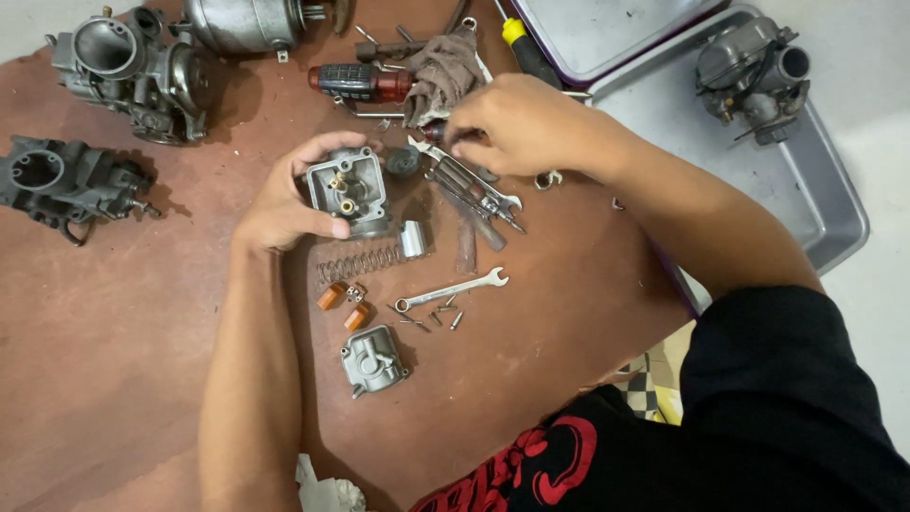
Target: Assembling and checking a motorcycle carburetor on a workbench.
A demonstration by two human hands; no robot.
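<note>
While a black sleeve (796, 398) with red print fills the near right corner, both bare forearms stretch out over a reddish-brown table (104, 379). Nearest on it lies a grey float bowl (373, 360), and just beyond it two orange floats (343, 305), a few small screws (431, 316) and a slim spanner (451, 290). A coil spring (358, 263) lies past those, touching a short metal cylinder (411, 239). Above the spring the left hand (284, 199) grips a carburettor body (348, 192), thumb pressed along its lower edge and fingers curled over its top, brass jets facing up. To its right the right hand (512, 123) hovers palm down, its fingertips drawn together over a small dark part; I cannot tell whether they pinch it. Under that hand lie pliers (474, 194) and another spanner. Farther off sit a rag (444, 76), a red-handled tool (360, 82) and a yellow-handled screwdriver (521, 43). Two more carburettors (71, 180) (128, 71) rest at far left, and a fourth (754, 71) sits in a grey tray (815, 199) at far right.
</note>
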